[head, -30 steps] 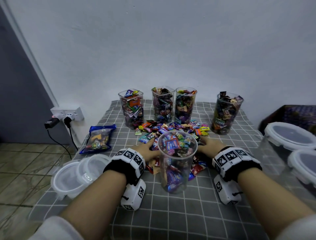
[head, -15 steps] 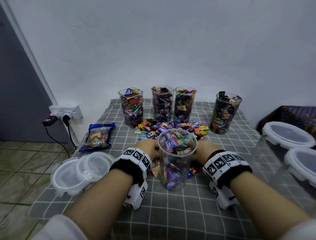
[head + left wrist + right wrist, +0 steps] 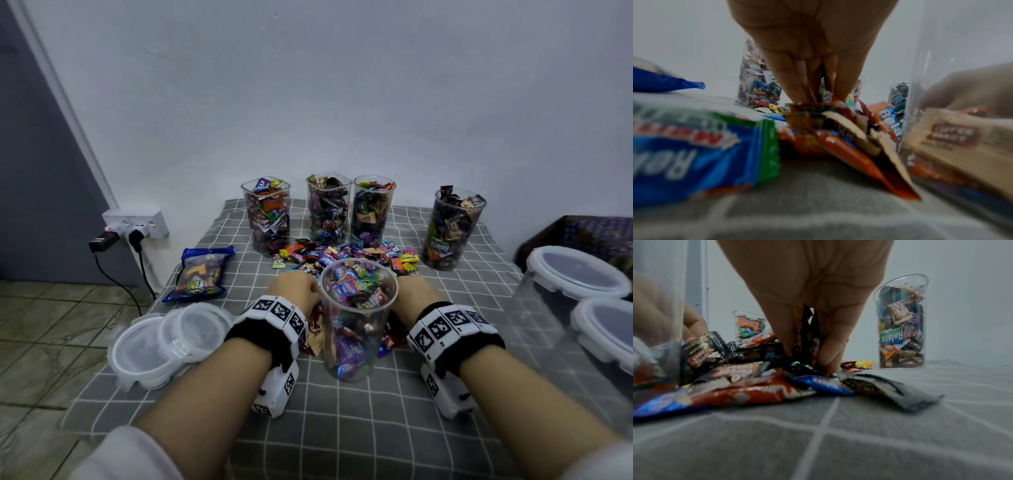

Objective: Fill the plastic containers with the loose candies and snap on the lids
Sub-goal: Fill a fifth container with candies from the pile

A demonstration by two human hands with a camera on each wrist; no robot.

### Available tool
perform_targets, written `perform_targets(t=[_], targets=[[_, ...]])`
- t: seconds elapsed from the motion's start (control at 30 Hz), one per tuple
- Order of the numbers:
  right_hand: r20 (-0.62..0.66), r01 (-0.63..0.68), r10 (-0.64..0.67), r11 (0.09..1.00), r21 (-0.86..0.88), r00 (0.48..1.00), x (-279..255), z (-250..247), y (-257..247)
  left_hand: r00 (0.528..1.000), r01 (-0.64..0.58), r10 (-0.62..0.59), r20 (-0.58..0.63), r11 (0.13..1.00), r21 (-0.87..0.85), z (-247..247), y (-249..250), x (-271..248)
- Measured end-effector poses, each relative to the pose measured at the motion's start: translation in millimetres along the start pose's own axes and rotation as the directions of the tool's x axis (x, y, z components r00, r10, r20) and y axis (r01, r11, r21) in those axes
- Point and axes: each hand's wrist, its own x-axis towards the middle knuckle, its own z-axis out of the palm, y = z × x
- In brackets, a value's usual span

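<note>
A clear round container (image 3: 356, 318), nearly full of wrapped candies, stands in front of me on the grey checked cloth. Loose candies (image 3: 346, 255) lie in a heap behind and around it. My left hand (image 3: 296, 286) sits left of the container, its fingers (image 3: 807, 84) pinching wrapped candies from the heap (image 3: 838, 129). My right hand (image 3: 412, 291) sits right of the container, its fingers (image 3: 830, 340) curled round dark wrapped candies (image 3: 807, 331). Three filled containers (image 3: 329, 209) stand at the back and a fourth (image 3: 452, 229) at the back right, all without lids.
Stacked clear lids (image 3: 164, 342) lie at the table's left front edge. A blue candy bag (image 3: 198, 274) lies behind them. Two empty lidded containers (image 3: 579, 274) stand at the right. A wall socket with plugs (image 3: 133, 226) is left of the table.
Both hands have drawn back toward me along the container's sides and closed on candies from the heap. The container has stayed in place.
</note>
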Motion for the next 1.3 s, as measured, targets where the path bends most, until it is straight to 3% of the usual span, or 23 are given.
perform_targets(t=[0.13,0.53,0.73,0.97,1.13,1.3], targets=[[-0.095,-0.010,0.011,1.000,0.006,0.995,-3,-2,3,0.998,-0.022,0.020,-0.056,0.999,-0.040,5,-3,5],[-0.255,0.006,0.058,0.970,0.241,0.965,-12,-7,5,0.975,-0.118,0.069,-0.211,0.967,-0.225,6,-4,2],[-0.339,0.060,0.123,0.875,0.480,0.933,-16,-8,16,0.961,-0.151,0.070,-0.267,0.944,-0.294,6,-2,0],[-0.508,0.299,0.077,0.730,0.615,0.858,-30,-33,14,0.940,-0.168,0.033,-0.339,0.910,-0.378,7,-9,0],[-0.619,0.520,-0.058,0.607,0.601,0.784,-59,-61,-11,0.919,-0.171,0.006,-0.395,0.907,-0.384,7,-12,1],[-0.647,0.594,-0.200,0.650,0.474,0.736,-79,-61,-33,0.911,-0.188,0.008,-0.412,0.898,-0.399,8,-15,2]])
